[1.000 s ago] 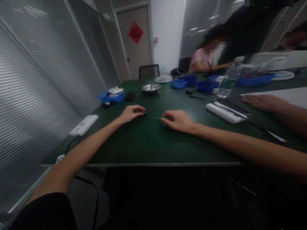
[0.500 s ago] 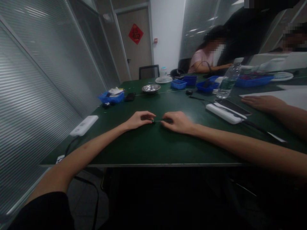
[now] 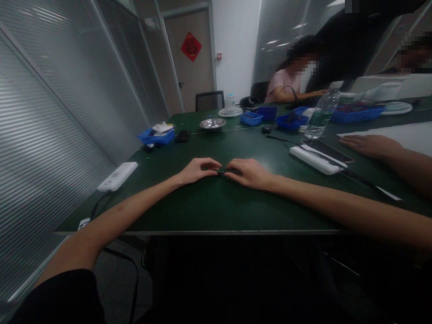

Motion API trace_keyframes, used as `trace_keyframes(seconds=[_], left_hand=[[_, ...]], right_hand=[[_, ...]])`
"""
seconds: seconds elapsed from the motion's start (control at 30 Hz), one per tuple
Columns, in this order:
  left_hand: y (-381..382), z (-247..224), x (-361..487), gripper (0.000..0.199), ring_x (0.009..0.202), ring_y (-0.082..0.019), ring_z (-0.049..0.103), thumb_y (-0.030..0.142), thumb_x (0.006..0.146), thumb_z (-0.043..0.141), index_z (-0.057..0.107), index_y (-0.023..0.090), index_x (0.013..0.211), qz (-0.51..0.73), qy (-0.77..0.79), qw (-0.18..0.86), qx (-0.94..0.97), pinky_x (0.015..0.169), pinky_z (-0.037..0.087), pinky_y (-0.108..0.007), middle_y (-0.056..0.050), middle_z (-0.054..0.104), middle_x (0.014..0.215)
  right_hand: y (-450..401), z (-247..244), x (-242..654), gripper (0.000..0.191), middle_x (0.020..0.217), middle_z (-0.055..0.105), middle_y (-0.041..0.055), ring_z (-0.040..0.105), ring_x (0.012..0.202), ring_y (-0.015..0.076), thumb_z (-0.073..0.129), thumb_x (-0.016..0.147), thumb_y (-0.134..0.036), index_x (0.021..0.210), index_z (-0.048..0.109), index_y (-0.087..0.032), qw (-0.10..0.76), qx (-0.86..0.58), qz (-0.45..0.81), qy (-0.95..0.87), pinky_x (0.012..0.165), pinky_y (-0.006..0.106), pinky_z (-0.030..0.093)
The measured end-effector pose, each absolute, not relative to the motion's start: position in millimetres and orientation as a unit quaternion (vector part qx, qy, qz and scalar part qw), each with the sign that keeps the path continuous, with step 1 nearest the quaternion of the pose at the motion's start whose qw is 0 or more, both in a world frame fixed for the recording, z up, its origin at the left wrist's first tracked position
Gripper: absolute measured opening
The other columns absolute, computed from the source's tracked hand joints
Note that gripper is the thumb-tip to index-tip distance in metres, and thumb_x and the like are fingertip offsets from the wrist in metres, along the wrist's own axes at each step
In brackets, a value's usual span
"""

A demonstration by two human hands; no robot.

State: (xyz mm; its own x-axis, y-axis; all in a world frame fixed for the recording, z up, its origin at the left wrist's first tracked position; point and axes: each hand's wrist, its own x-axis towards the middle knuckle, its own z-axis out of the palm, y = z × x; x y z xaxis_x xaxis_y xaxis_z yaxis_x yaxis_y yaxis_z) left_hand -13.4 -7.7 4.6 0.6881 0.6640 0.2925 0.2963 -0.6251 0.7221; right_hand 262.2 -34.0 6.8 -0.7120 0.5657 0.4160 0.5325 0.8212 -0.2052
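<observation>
At the centre of the frame, my left hand (image 3: 199,172) has thumb and forefinger narrowed on a small, dark piece (image 3: 220,174); my right hand (image 3: 249,173) pinches a thin, straight, wire-like strand (image 3: 222,171) that reaches it; the two are brought together, but I cannot tell whether they are joined or what remains; the smooth green tabletop (image 3: 202,207) looks faintly glossy beneath; a round, shiny metal bowl (image 3: 212,130) sits upper centre, a ribbed, clear plastic bottle (image 3: 320,117) upper right.
</observation>
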Motion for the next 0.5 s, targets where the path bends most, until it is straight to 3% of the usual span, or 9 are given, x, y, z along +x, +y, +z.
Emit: trace_keyframes(seconds=[0.17, 0.4, 0.5], left_hand=[[-8.1, 3.9, -12.4, 0.031, 0.104, -0.022, 0.067, 0.031, 0.092, 0.074, 0.074, 0.017, 0.120, 0.289, 0.276, 0.316, 0.860, 0.095, 0.053, -0.038, -0.009, 0.072, 0.113], [-5.7, -4.2, -1.9, 0.035, 0.087, -0.019, 0.071, 0.036, 0.096, 0.070, 0.066, 0.013, 0.121, 0.263, 0.278, 0.458, 0.802, 0.083, 0.056, -0.033, -0.010, 0.075, 0.100], [-7.9, -5.2, 0.9, 0.033, 0.088, -0.018, 0.070, 0.036, 0.095, 0.071, 0.068, 0.013, 0.119, 0.280, 0.284, 0.424, 0.813, 0.083, 0.055, -0.032, -0.009, 0.075, 0.101]], right_hand=[[-31.9, 5.1, 261.4, 0.034, 0.101, 0.073, 0.0099, 0.067, 0.084, 0.0201, 0.053, 0.104, -0.044, 0.113, 0.070, -0.016, 0.246, -0.295, 0.076, -0.920, 0.074, 0.030, 0.046], [-32.6, 5.2, 261.5, 0.034, 0.107, 0.072, 0.0109, 0.067, 0.087, 0.0205, 0.053, 0.105, -0.045, 0.118, 0.068, -0.017, 0.249, -0.277, 0.046, -0.927, 0.074, 0.029, 0.046], [-32.1, 4.8, 260.7, 0.033, 0.106, 0.072, 0.0106, 0.067, 0.086, 0.0203, 0.053, 0.104, -0.044, 0.116, 0.068, -0.017, 0.243, -0.287, 0.039, -0.926, 0.072, 0.029, 0.044]])
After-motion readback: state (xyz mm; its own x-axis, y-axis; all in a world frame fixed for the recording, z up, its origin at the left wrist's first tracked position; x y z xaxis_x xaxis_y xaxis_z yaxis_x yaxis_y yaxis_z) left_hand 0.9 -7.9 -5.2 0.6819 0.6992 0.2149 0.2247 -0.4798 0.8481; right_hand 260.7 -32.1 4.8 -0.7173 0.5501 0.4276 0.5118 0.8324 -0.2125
